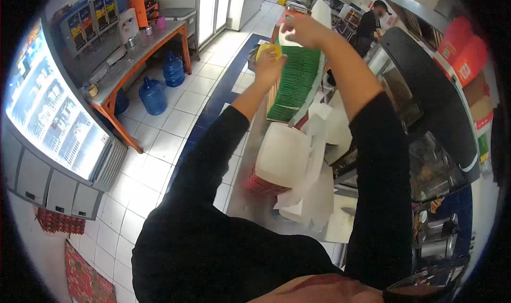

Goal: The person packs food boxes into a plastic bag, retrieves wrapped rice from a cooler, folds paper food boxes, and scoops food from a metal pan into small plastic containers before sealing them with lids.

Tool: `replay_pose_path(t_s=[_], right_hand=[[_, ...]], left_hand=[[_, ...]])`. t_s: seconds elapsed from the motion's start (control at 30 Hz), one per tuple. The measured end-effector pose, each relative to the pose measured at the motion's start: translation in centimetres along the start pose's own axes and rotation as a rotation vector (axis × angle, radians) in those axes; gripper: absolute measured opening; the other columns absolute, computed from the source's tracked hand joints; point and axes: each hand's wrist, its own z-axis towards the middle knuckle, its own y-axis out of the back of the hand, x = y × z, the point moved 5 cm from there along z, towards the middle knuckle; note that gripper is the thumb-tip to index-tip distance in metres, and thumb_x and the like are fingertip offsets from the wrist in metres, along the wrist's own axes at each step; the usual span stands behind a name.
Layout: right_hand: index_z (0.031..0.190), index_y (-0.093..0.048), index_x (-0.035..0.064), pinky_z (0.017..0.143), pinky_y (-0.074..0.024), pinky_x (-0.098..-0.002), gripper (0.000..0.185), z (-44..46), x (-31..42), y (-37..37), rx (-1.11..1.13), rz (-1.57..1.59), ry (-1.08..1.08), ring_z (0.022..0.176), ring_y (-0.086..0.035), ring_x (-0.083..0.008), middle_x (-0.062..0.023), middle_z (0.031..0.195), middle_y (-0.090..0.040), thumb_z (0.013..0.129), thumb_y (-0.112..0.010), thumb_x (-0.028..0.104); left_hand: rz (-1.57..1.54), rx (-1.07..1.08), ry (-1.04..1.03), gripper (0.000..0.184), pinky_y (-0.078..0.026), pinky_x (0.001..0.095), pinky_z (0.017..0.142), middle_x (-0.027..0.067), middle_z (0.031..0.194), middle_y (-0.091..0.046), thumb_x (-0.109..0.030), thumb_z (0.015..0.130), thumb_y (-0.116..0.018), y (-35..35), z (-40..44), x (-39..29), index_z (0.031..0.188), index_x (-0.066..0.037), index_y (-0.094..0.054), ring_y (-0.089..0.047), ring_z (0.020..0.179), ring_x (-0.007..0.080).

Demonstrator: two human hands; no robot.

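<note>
My left hand [270, 66] is closed around a yellow item [269, 51] at the far end of the counter. My right hand [304, 30] reaches out just to its right, over the far end of a long row of green packets [298, 79]; its fingers are partly spread, and whether they touch anything is unclear. A dark object [252, 57] shows beside the yellow item. Nearer to me, a stack of white paper-lined red trays [282, 151] stands on the metal counter [242, 191], with loose white paper [314, 180] at its right.
On the left stand a lit glass-door fridge [58, 111], an orange-framed table [114, 82] and blue water jugs [153, 96] on the tiled floor. A person in black [367, 29] is at the back right. Steel pots [439, 242] sit at the lower right.
</note>
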Motion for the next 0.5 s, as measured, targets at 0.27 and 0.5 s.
replay_pose_path(t_s=[0.27, 0.5], right_hand=[[0.093, -0.065, 0.0029, 0.075, -0.0482, -0.0386, 0.023, 1.4, -6.3, -6.8, 0.311, -0.037, -0.166, 0.082, -0.062, -0.0316, -0.0171, 0.087, -0.065, 0.076, -0.064, 0.018], [0.093, -0.065, 0.0006, 0.074, -0.0479, -0.0378, 0.022, 0.3, -7.3, -6.4, 0.336, -0.018, -0.062, 0.080, -0.062, -0.0310, -0.0184, 0.085, -0.064, 0.078, -0.063, 0.017]], left_hand=[[0.196, -0.049, -0.243, 0.056, -0.041, 0.0403, 0.090, 0.0210, 0.110, -0.053, -0.027, 0.081, -0.068, -2.4, 3.2, 1.6, 0.124, 0.000, -0.044, -0.053, 0.106, 0.0312], [0.007, -0.041, -0.351, 0.050, -0.042, 0.0401, 0.088, 0.0182, 0.108, -0.051, -0.019, 0.082, -0.066, -3.4, 3.5, 3.1, 0.122, -0.001, -0.043, -0.051, 0.101, 0.0286]])
